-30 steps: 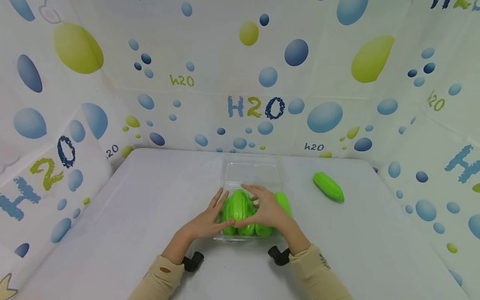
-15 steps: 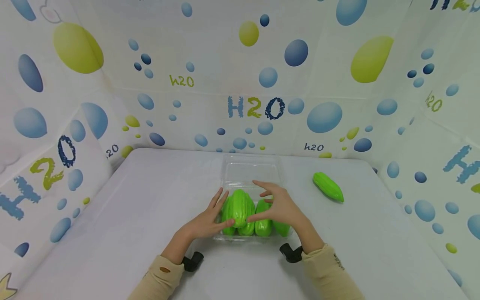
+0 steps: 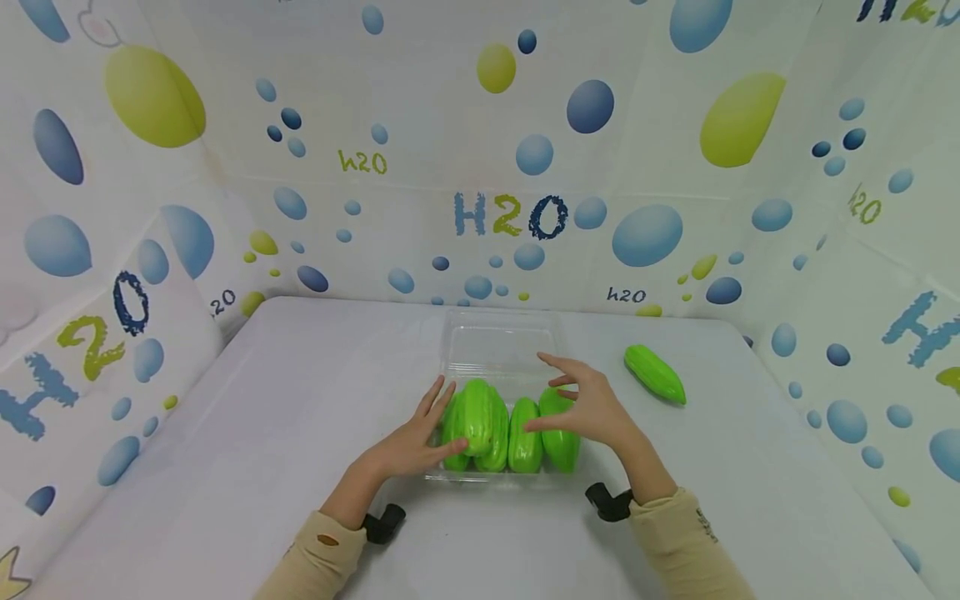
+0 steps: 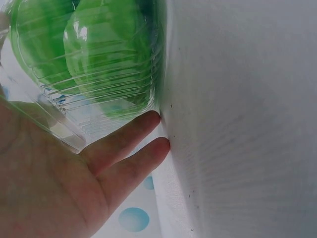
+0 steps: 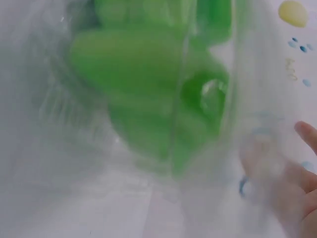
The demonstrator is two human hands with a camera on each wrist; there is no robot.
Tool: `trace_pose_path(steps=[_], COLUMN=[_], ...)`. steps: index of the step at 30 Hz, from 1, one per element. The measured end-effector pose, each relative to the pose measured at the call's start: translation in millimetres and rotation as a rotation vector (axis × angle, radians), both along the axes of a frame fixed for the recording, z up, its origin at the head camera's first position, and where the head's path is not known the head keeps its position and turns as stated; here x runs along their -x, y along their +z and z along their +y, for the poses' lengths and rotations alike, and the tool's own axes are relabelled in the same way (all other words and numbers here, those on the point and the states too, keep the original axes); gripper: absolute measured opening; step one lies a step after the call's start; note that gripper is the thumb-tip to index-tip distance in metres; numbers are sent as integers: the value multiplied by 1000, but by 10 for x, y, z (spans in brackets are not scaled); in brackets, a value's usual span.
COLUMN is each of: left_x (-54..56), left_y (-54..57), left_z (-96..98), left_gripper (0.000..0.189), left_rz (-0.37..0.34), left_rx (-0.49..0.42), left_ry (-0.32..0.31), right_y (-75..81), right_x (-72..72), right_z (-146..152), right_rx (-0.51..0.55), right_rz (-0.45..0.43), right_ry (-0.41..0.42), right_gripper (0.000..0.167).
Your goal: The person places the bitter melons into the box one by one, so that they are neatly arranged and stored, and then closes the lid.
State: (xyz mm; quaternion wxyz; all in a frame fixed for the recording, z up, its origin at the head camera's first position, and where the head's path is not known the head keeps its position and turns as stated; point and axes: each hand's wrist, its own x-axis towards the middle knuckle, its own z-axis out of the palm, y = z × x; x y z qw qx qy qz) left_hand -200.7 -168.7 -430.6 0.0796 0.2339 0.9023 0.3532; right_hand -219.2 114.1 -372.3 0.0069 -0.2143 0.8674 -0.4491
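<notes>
A clear plastic box point(image 3: 480, 477) stands in the middle of the table, holding several bright green, ridged, cucumber-like vegetables point(image 3: 526, 442). One vegetable point(image 3: 476, 417) lies on top of the others at the left. My left hand point(image 3: 408, 447) rests at the box's left side, thumb across the near left corner. In the left wrist view, its straight fingers point(image 4: 136, 166) lie beside the clear wall, tips at the tabletop. My right hand point(image 3: 592, 407) hovers over the box's right end with thumb and fingers spread, holding nothing. The right wrist view is blurred.
The box's clear lid point(image 3: 501, 340) lies folded back behind it. Another green vegetable point(image 3: 655, 375) lies apart on the white tabletop point(image 3: 322, 367), right of the box. A printed cloth backdrop point(image 3: 420, 208) encloses the table's back and sides.
My right hand has moved right across the box, uncovering the vegetables in the middle. The vegetable at the right end has shifted and now lies beside its neighbour. My left hand stays put.
</notes>
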Motion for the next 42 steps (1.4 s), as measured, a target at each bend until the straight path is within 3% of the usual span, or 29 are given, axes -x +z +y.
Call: trace_pose_path(steps=[9, 22, 29, 42], left_x=[-4, 9, 10, -3], left_y=[5, -11, -15, 12], left_z=[0, -12, -8, -7], left_gripper=[88, 89, 89, 92], left_rz=[2, 8, 0, -10], left_rx=[-1, -2, -11, -18], left_ry=[-2, -4, -8, -7], right_y=[-33, -56, -73, -99], right_x=[55, 143, 195, 306], right_z=[248, 600, 772, 1044], right_rx=[-28, -36, -88, -142], right_rz=[42, 22, 94, 114], right_ry=[-53, -165, -216, -275], right_gripper=[94, 95, 92, 92])
